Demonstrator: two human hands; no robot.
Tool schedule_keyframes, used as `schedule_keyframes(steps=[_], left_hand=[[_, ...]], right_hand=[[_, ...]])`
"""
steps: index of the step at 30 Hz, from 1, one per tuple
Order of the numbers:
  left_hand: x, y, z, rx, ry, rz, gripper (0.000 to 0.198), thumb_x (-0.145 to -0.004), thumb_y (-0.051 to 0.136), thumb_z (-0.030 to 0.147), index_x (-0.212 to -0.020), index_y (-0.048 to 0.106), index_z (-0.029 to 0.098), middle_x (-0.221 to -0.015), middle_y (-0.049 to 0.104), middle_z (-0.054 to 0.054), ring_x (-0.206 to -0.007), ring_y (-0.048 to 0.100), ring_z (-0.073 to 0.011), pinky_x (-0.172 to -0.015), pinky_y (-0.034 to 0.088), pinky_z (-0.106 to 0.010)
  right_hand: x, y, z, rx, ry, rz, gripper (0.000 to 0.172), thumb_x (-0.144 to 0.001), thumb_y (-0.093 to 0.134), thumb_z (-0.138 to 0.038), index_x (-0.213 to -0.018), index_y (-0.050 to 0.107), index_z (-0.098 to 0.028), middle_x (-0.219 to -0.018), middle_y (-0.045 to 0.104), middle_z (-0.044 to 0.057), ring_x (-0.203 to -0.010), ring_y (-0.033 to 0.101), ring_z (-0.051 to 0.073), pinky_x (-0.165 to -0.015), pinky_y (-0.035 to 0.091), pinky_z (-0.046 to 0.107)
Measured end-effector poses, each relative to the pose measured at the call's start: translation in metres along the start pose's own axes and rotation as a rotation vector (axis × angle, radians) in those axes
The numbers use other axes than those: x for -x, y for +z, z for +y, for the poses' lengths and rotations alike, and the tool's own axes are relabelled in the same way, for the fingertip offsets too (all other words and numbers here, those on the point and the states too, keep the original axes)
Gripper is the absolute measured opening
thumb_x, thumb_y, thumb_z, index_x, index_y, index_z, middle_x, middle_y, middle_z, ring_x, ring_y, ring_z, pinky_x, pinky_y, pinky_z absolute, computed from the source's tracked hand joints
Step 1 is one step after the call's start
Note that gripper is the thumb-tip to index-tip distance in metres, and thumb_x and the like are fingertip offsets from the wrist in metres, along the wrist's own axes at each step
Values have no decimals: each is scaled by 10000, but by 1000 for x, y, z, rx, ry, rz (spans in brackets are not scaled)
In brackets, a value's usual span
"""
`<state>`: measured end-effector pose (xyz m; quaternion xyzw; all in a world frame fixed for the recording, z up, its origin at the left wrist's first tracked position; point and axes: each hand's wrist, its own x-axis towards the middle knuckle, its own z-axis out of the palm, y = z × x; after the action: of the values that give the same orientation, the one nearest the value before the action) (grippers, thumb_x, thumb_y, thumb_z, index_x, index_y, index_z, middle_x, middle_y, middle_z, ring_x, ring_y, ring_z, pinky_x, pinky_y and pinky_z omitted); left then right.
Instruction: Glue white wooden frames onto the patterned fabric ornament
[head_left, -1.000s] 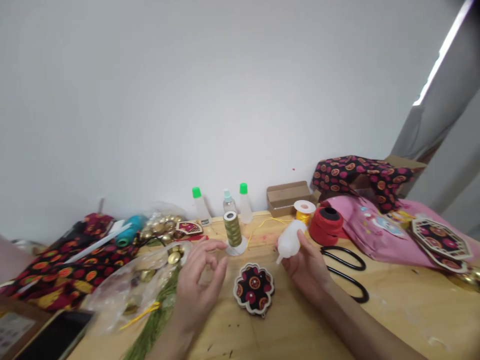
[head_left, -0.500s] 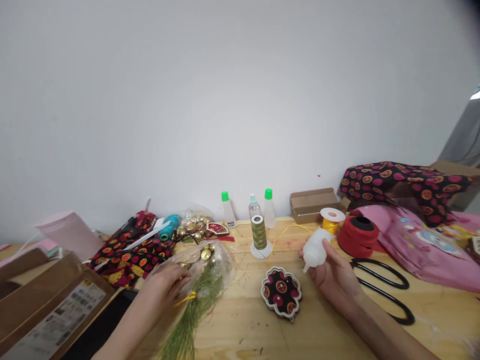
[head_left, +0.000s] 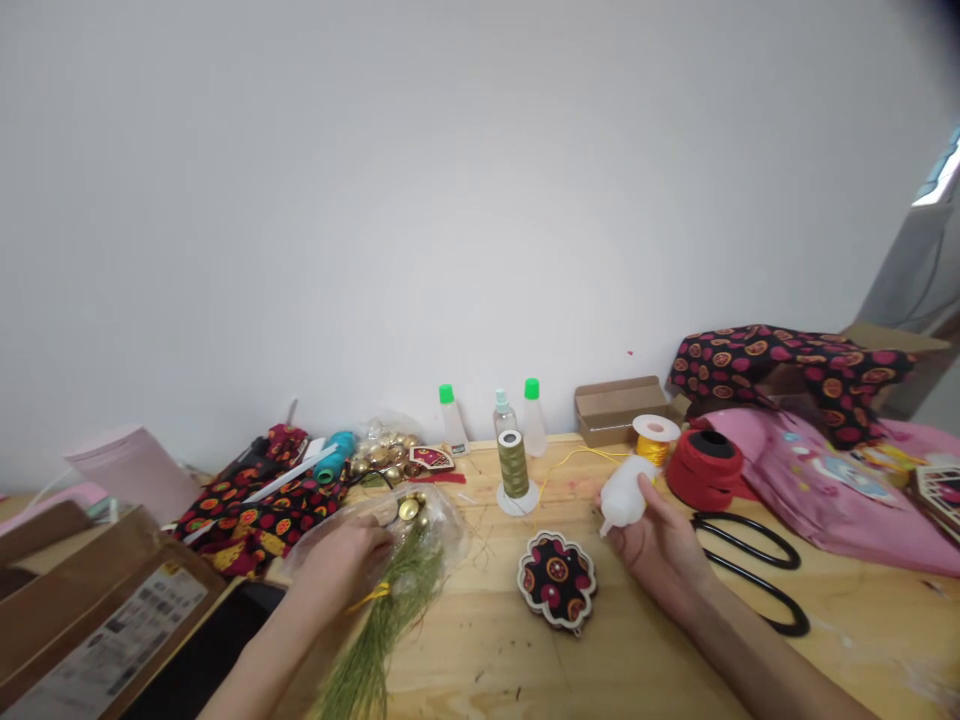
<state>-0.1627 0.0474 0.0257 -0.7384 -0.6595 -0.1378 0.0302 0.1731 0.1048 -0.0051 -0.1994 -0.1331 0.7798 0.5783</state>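
My right hand (head_left: 664, 550) holds a white squeeze bottle (head_left: 625, 492), its nozzle pointing down to the left. My left hand (head_left: 349, 555) reaches over a clear plastic bag (head_left: 446, 530) with gold bells (head_left: 409, 508); its fingers are bent together, and what they hold, if anything, is hidden. Beside it, a green thread tassel (head_left: 386, 630) tied with yellow string lies on the table. Between my hands rests a scalloped, flower-shaped piece (head_left: 556, 580) in black patterned fabric with a pale rim.
Behind stand a green thread spool (head_left: 514, 470) and green-capped bottles (head_left: 534, 425). To the right are yellow cord (head_left: 651, 450), a red roll (head_left: 703, 472), black-handled scissors (head_left: 757, 570) and a pink bag (head_left: 825, 490). A cardboard box (head_left: 105, 620) occupies the left, near patterned fabric (head_left: 255, 515).
My left hand has moved slightly right and up over the plastic bag. My right hand still holds the bottle. The whole view has shifted slightly.
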Motion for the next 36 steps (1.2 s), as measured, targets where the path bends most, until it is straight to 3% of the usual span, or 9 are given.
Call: schedule_keyframes(steps=[2,7,11,15,18,22,24,30,36], left_hand=[[0,-2,0,-58,2,-46,250,-731,499,241,-510,617,226,-595,640,-20,-608,594,-180,-595,391,-243],[-6,-17,17,-108,-19,7,271,-814,429,370,-725,645,234,-754,660,-32,-698,604,-196,-603,399,-249],[-32,-39,73,-8,91,206,283,-797,458,397,-592,494,205,-561,534,29,-543,507,-139,-544,359,-230],[-88,-50,145,88,229,78,203,-787,431,208,-585,438,198,-527,463,51,-514,477,-115,-499,347,-227],[-142,-37,187,71,301,3,85,-816,467,184,-769,535,166,-637,550,31,-589,534,-119,-544,414,-242],[-207,-2,221,6,354,-157,221,-859,500,301,-1017,560,158,-1017,596,-54,-847,589,-165,-735,494,-361],[-229,16,234,-22,352,-253,256,-857,504,296,-1076,539,167,-1091,573,-67,-903,582,-182,-764,493,-385],[-260,56,259,-102,326,-504,291,-848,519,296,-1107,523,162,-1114,561,-68,-922,579,-199,-764,495,-395],[-270,73,261,-224,383,-602,276,-851,513,300,-1095,534,173,-1126,557,-63,-940,572,-205,-782,487,-395]], right_hand=[[0,-1,0,6,10,-10,164,-688,684,-189,-823,603,-145,-712,719,53,-602,682,172,-481,554,227],[-1,0,0,-5,5,-15,144,-709,668,-218,-816,584,-171,-708,713,8,-589,673,142,-479,538,203],[-2,1,1,-20,4,-10,135,-726,651,-228,-816,577,-161,-701,709,6,-578,664,122,-494,529,191],[-3,1,2,-43,2,-16,131,-746,629,-248,-812,581,-145,-678,704,21,-580,659,116,-501,516,179],[-3,2,3,-60,7,-15,137,-762,611,-268,-796,587,-137,-641,694,24,-544,646,117,-466,497,177],[-3,5,3,-81,21,5,165,-761,613,-294,-795,592,-134,-644,691,17,-534,635,110,-454,480,170],[-3,6,3,-84,40,14,179,-746,626,-296,-801,593,-129,-657,691,24,-541,633,114,-449,472,171],[-8,3,1,-120,89,72,166,-735,612,-307,-783,577,-153,-643,673,12,-530,616,116,-446,460,177],[-15,0,2,-187,100,93,127,-770,559,-284,-789,567,-158,-602,650,8,-493,596,119,-424,449,185]])
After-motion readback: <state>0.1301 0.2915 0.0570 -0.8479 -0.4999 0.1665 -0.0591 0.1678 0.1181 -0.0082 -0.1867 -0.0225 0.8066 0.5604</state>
